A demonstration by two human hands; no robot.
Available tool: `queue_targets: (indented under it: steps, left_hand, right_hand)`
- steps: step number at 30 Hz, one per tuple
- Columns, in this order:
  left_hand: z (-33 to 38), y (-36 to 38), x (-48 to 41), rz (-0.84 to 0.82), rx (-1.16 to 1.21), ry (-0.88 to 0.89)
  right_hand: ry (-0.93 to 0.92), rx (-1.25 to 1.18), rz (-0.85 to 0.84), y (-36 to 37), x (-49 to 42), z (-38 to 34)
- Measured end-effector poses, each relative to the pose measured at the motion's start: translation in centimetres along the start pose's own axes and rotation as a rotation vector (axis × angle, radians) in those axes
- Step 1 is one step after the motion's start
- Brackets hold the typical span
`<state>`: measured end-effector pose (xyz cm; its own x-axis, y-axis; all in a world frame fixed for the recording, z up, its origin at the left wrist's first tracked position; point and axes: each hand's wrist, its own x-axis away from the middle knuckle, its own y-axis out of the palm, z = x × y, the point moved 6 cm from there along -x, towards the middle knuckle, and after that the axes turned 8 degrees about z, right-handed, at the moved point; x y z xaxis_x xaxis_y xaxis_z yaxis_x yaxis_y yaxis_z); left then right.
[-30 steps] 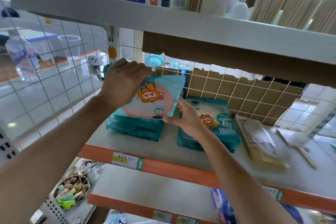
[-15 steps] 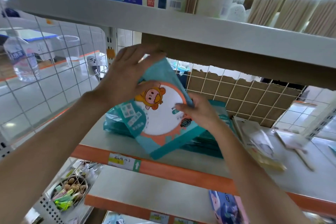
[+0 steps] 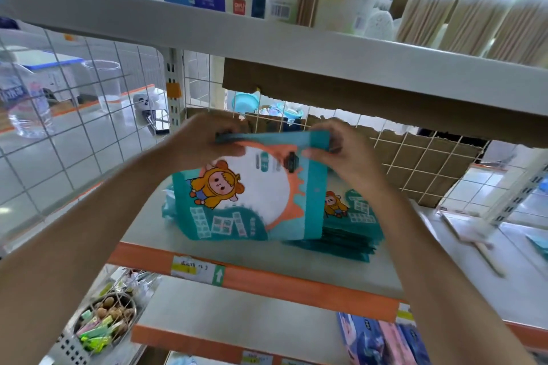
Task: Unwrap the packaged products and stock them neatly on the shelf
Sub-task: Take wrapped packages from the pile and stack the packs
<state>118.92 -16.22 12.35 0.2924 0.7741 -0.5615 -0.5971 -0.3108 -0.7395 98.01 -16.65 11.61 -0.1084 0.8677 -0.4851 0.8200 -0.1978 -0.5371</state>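
I hold a teal packet [image 3: 255, 195] with an orange cartoon figure and a white round panel upright in front of the middle shelf [image 3: 296, 284]. My left hand [image 3: 204, 139] pinches its top left corner and my right hand [image 3: 341, 151] pinches its top right corner. Behind it on the shelf lies a stack of the same teal packets [image 3: 350, 228], and another teal stack [image 3: 167, 207] peeks out at the packet's left edge.
A wire grid panel [image 3: 74, 115] closes the shelf's left side, and a wire back with cardboard [image 3: 421, 169] stands behind. Flat pale packets [image 3: 474, 234] lie to the right. The upper shelf [image 3: 326, 47] carries cotton swab tubs and boxes. A basket of small items [image 3: 103, 323] hangs lower left.
The packet has swung from tilted to upright, facing me. My right hand moved from its middle to the top right corner, and my left hand now pinches the top left corner.
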Motion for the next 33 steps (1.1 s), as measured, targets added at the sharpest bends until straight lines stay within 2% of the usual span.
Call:
queue_targets:
  steps: [2,4,8,13,16,19,21,25,27,31,33]
  left_hand:
    - [-1.4,-1.1,0.4,0.085,0.075,-0.087]
    - [-3.1,-1.8,0.9,0.189,0.174,-0.225]
    - [-6.1,-1.6,2.1,0.376,0.514,-0.514]
    - [-6.3,0.6,3.4,0.428,0.93,-0.687]
    - [-6.2,2.1,4.0,0.437,0.991,-0.754]
    - [-6.2,2.9,4.6,0.457,0.983,-0.791]
    - [-6.2,2.8,4.7,0.464,0.891,-0.751]
    - [-6.3,2.2,4.9,0.38,0.539,-0.555]
    - [-6.7,2.6,5.5,0.289,0.439,-0.534]
    - [-7.6,4.3,7.2,0.109,0.76,-0.704]
    - [-7.7,5.0,7.6,0.057,0.844,-0.759]
  right_hand:
    - [0.054,-0.165,0.114,-1.3,0.3,1.3]
    - [0.139,-0.232,0.152,-1.7,1.0,2.6]
    - [0.307,-0.4,0.046,0.3,3.0,4.6]
    - [0.34,-0.51,-0.114,3.9,4.1,4.2]
    - [0.296,-0.499,-0.149,6.0,4.4,3.4]
    - [0.293,-0.517,-0.072,6.6,4.5,3.5]
    - [0.299,-0.527,-0.032,6.6,4.5,3.8]
    - [0.391,-0.57,0.016,6.4,4.5,5.0]
    - [0.445,-0.603,0.031,6.2,4.5,5.5]
    - [0.506,-0.619,0.044,6.6,4.7,6.1]
    - [0.527,-0.63,0.029,7.1,4.9,6.2]
